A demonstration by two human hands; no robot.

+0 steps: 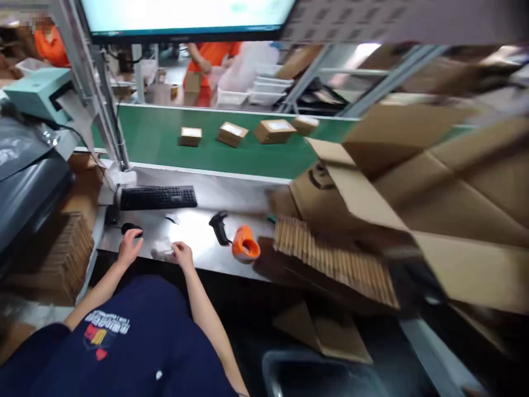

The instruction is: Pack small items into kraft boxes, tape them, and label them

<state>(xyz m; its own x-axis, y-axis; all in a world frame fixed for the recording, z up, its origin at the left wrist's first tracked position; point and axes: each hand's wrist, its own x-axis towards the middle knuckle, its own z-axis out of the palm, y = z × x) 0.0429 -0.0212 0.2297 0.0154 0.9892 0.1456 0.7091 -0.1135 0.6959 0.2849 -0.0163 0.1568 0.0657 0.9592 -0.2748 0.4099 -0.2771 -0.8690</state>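
My right hand [182, 255] pinches the edge of a small clear plastic bag [162, 251] just above the steel bench. Blur hides what the bag contains. To the left, my left hand [129, 248] has its fingers apart and curved, close to a black computer mouse [133, 227]; whether they touch it I cannot tell. A small white slip [172, 219] lies on the metal beyond the bag. Right of my hands, a black barcode scanner [220, 227] lies beside an orange tape dispenser [245, 244].
A keyboard [159, 197] sits at the back of the bench [243, 207], below a monitor [185, 22]. Small cartons [232, 134] stand on a green conveyor [152, 143]. Folded cardboard [330, 256] and open boxes [322, 193] crowd the right. A printer [39, 91] is at left. A co-worker in orange [212, 58] stands beyond.
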